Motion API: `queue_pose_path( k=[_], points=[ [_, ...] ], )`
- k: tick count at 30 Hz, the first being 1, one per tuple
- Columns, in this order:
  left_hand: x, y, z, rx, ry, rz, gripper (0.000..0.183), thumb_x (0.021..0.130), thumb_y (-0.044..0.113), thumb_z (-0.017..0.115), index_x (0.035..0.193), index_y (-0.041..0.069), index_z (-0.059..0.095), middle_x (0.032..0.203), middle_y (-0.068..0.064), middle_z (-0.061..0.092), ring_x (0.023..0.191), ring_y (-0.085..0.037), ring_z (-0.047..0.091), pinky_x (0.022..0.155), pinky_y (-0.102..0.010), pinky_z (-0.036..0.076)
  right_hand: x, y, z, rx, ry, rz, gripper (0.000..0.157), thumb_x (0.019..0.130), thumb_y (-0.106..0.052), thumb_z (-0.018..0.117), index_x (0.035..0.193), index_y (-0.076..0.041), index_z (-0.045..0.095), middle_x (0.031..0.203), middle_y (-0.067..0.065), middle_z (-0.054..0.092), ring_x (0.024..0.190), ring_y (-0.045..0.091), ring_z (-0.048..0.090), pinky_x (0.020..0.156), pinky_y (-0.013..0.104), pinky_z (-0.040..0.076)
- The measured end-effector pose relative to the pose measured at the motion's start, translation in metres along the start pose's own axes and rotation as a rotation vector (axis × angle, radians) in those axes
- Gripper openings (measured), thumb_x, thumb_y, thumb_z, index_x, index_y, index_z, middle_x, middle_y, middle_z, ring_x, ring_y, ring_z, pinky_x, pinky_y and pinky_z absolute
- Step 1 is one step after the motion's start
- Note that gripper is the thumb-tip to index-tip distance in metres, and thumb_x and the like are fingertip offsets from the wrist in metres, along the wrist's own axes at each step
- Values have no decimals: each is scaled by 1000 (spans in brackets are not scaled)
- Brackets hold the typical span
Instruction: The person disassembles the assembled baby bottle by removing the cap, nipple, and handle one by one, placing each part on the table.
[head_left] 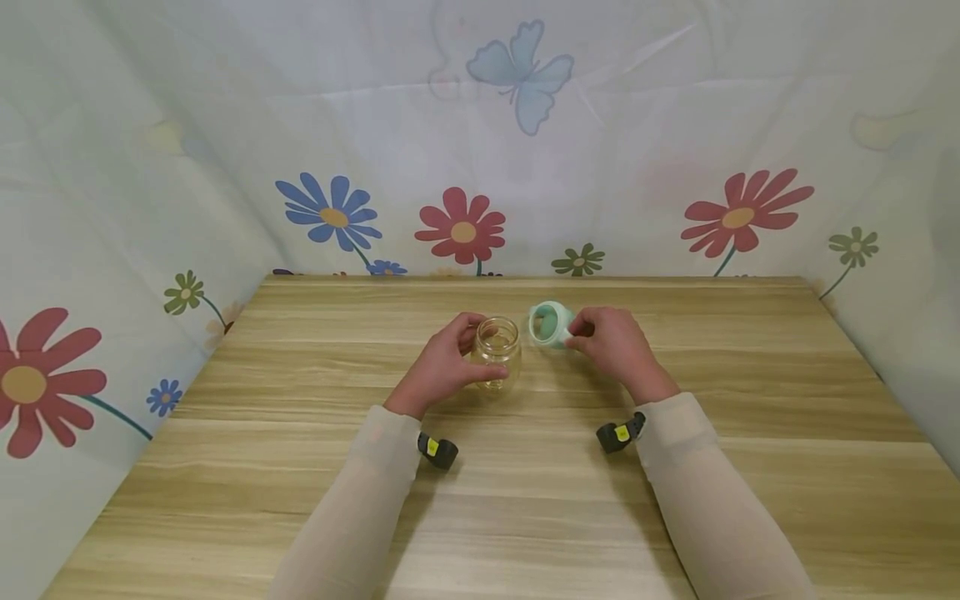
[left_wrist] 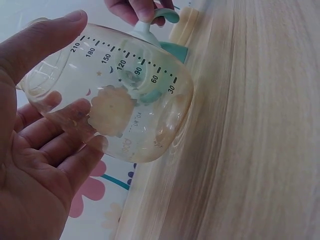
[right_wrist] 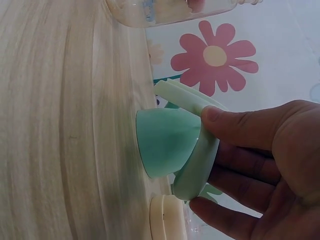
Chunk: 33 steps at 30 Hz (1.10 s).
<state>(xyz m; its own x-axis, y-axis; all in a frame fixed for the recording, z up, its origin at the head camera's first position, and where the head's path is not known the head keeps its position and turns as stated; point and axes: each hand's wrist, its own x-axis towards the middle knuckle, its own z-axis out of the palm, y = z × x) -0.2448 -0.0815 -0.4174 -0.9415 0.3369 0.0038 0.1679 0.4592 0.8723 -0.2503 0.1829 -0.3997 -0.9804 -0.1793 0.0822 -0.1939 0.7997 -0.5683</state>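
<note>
My left hand (head_left: 446,362) grips a clear, amber-tinted baby bottle (head_left: 497,362) without a top, thumb on the near side and fingers around the far side. In the left wrist view the bottle (left_wrist: 145,112) shows black volume marks and a printed cartoon animal. Whether its base touches the table cannot be told. Just right of it, my right hand (head_left: 615,346) pinches a pale mint handled collar (head_left: 567,321), tilted with its round opening toward the bottle. The right wrist view shows the thumb on the handle piece (right_wrist: 197,165), with a darker green cup-shaped part (right_wrist: 167,140) beside it.
A cream-coloured round piece (right_wrist: 165,217) sits on the wooden table (head_left: 525,517) near the green parts. Behind the table's back edge hangs a white curtain (head_left: 630,150) printed with flowers and a butterfly.
</note>
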Motion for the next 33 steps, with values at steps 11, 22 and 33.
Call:
queue_pose_path(
  k=[11, 22, 33],
  points=[
    [-1, 2, 1, 12, 3, -9, 68, 72, 32, 86, 128, 26, 49, 133, 7, 58, 132, -18, 51, 107, -43, 43, 1, 3, 2, -19, -33, 10, 18, 85, -22, 74, 97, -9, 71, 95, 7, 73, 90, 23, 65, 81, 40, 51],
    [-2, 4, 0, 7, 4, -3, 67, 72, 29, 86, 128, 26, 49, 132, 6, 58, 131, -18, 52, 107, -42, 44, 1, 4, 4, -30, -17, -20, 17, 84, -21, 76, 95, -8, 72, 92, 7, 74, 88, 24, 66, 88, 43, 48],
    [-1, 1, 0, 11, 5, -4, 67, 72, 30, 86, 128, 26, 49, 131, 6, 59, 130, -18, 53, 106, -43, 45, 3, 8, 8, -30, -14, -24, 16, 84, -19, 75, 94, -8, 72, 92, 7, 74, 89, 24, 65, 93, 45, 45]
  ],
)
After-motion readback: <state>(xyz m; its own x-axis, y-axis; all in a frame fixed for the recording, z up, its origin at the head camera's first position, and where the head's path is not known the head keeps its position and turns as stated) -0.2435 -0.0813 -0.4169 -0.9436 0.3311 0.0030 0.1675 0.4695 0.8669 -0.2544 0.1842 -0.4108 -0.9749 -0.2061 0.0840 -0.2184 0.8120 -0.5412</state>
